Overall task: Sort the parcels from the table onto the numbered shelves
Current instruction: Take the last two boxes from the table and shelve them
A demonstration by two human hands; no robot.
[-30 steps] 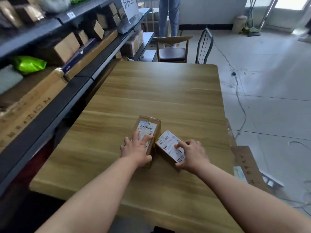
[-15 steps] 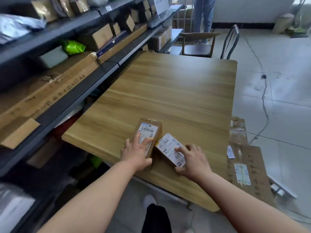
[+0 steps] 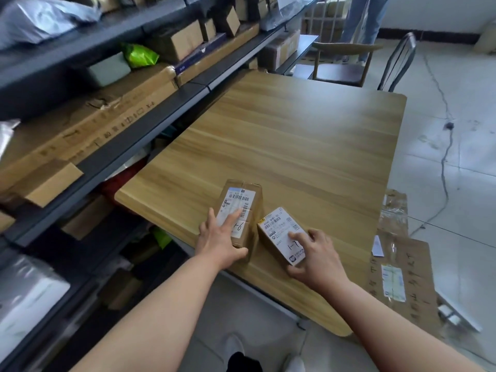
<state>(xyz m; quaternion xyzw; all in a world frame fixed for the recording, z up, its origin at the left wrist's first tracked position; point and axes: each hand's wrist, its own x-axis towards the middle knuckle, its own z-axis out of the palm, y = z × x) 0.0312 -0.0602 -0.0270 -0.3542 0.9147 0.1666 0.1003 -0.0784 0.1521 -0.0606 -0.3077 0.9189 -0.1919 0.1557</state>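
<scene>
To our left, the shelves [image 3: 171, 103] run along the table's [image 3: 295, 146] left edge, crowded with boxes. Our left hand [image 3: 218, 244] lies on the left parcel [image 3: 251, 200], fingers straight along its label and thumb against its near end. That parcel sits near the table's near left corner, with a handwritten "6" on it. Just beside it, by the near edge, the right parcel [image 3: 279, 234] lies at an angle, marked "1-7". Our right hand [image 3: 314, 256] grips it, fingers bent over the top and thumb at the near corner. We judge the step to be reading the numbers and lifting. We should close the left fingers round the box before raising it, keep both labels up, and match each number to its shelf. The table is smooth wood-grain, so a pressed box may slide. Right of it, flattened cardboard [image 3: 402, 277] lies on the tiled floor. A chair [image 3: 341, 60] stands at the far edge.
</scene>
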